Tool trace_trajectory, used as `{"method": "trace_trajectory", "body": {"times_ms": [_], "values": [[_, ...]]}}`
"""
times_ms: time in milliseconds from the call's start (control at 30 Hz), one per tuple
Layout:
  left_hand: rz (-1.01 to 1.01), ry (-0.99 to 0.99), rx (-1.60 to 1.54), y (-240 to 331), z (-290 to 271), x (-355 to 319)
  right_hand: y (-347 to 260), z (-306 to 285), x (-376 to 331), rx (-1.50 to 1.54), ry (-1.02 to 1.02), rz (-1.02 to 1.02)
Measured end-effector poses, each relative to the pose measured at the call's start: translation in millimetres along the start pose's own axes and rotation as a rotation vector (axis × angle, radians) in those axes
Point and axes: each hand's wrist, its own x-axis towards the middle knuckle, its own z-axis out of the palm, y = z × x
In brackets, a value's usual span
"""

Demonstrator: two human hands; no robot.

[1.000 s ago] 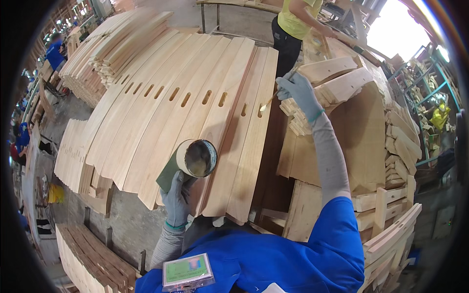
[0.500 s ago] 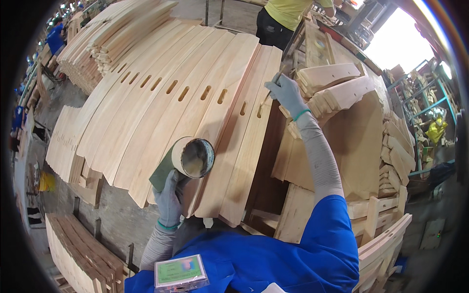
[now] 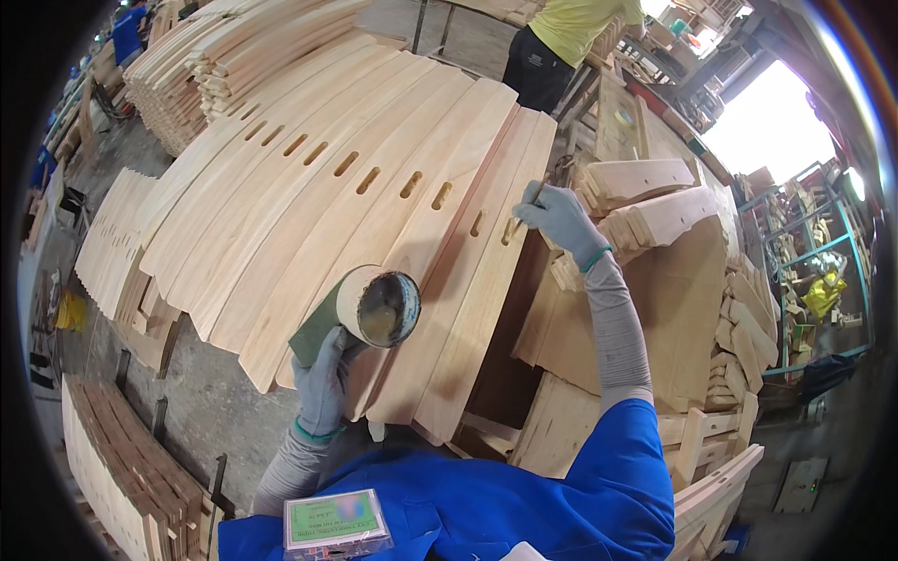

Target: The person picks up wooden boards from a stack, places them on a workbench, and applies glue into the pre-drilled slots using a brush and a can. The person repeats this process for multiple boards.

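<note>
Big fan of curved slotted boards [image 3: 309, 206] fills the bench, laid edge to edge. Beside them, stacked wooden blocks [image 3: 645, 201]. Left hand [image 3: 323, 383], gloved, fingers wrapped round a tin [image 3: 379, 307] and a green pad [image 3: 313, 327], low at the boards' near ends. Right hand [image 3: 559, 220] pinches a thin stick [image 3: 526, 210], its tip at the rightmost board's slot.

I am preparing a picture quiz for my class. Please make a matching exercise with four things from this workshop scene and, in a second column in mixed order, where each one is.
Things:
1. round tin
2. thin tool
3. left hand
4. slotted curved boards

Places:
A. spread out side by side under both hands
B. in the right hand
C. held up in the left hand
D. under the tin, gloved

Pairs: 1-C, 2-B, 3-D, 4-A
</note>
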Motion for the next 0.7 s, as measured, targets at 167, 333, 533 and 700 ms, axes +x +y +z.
{"method": "trace_trajectory", "body": {"times_ms": [167, 333, 533, 700], "values": [[0.045, -0.062, 0.032, -3.6, -4.9, -0.5, -0.7, 5.9, 8.1, 0.18, 0.094, 0.138], [0.068, -0.035, 0.081, 2.6, 2.3, -2.5, 27.3, -8.9, 18.1, 0.325, 0.211, 0.187], [0.637, -0.192, 1.028, 7.6, -4.1, 0.0, 22.2, -16.7, -16.1, 0.543, 0.445, 0.027], [0.021, -0.08, -0.131, 23.8, 28.0, -1.4, -84.6, -3.0, -91.6, 0.67, 0.57, -0.119]]}}
